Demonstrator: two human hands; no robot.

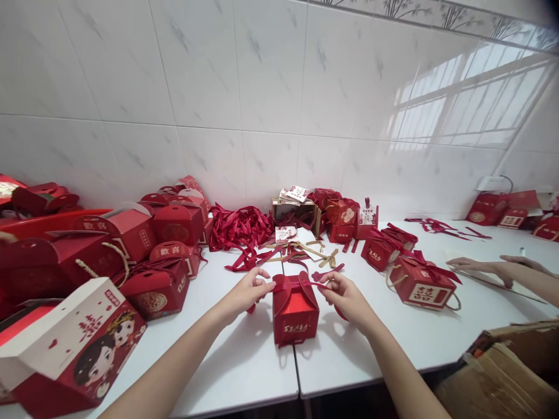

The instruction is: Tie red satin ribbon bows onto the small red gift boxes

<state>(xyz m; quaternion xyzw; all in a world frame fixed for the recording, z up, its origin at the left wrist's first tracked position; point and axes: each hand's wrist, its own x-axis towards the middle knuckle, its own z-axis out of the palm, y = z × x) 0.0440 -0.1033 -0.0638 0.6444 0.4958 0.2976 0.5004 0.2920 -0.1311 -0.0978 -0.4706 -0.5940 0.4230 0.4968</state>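
A small red gift box (295, 320) with gold lettering stands upright on the white table, straight in front of me. Its rounded top flaps lean inward, and a thin red ribbon (301, 284) runs across them. My left hand (248, 291) pinches one end of this ribbon at the box's left, with a tail hanging below the fingers. On the other side my right hand (343, 297) pinches the opposite end, its tail dropping beneath the palm. A short loop lies at the box's front foot.
Red gift boxes (177, 224) crowd the left side, with a larger box (74, 349) nearest. A ribbon heap (241, 226) and a card stack (294, 194) sit by the wall. Bow-tied boxes (421, 285) stand right. Another person's hands (480, 267) rest far right, beyond a cardboard carton (502, 372).
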